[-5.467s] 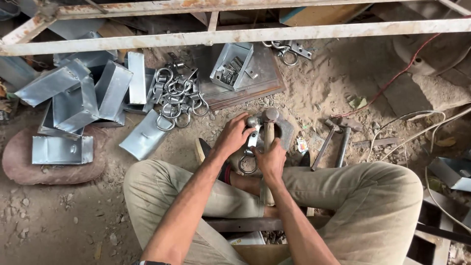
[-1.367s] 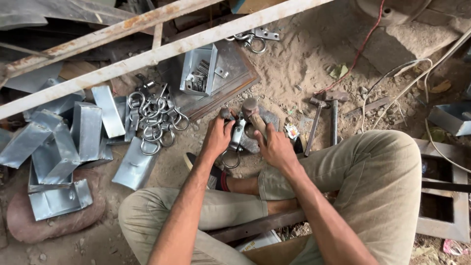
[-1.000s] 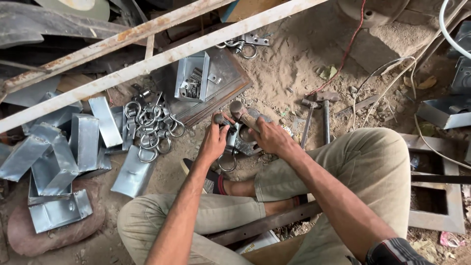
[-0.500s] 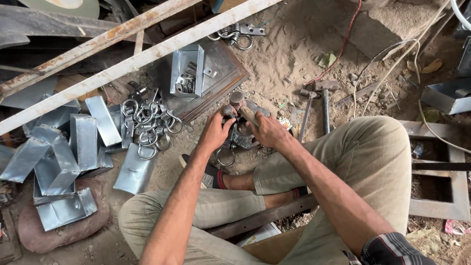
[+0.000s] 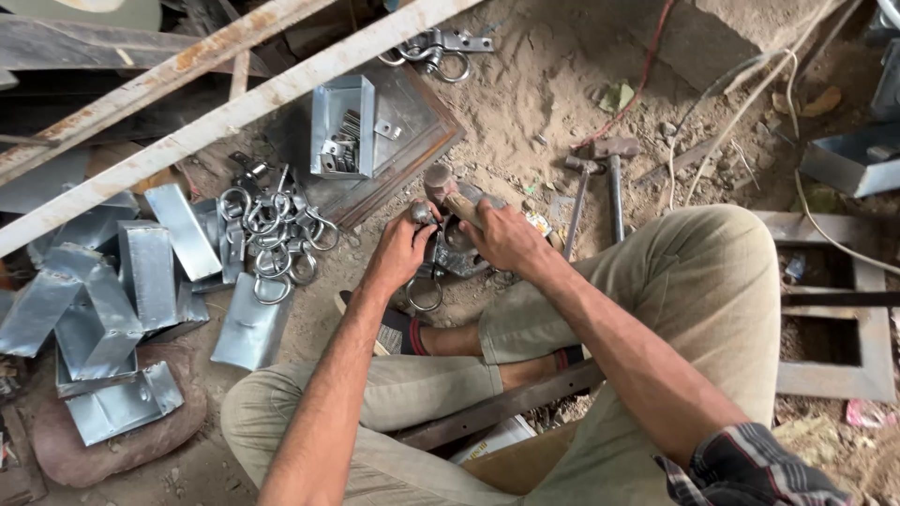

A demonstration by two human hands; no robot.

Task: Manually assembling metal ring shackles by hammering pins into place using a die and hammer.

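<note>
The left hand point(image 5: 398, 251) pinches a small metal fitting point(image 5: 441, 253) with a ring hanging below it, held on the sandy ground just ahead of the knees. The right hand point(image 5: 506, 239) is closed around a hammer point(image 5: 448, 195), its head just above the fitting. Left lie loose rings point(image 5: 277, 234) and folded plates point(image 5: 141, 272). Beyond sits a metal box point(image 5: 342, 126); two more hammers point(image 5: 600, 183) lie right.
</note>
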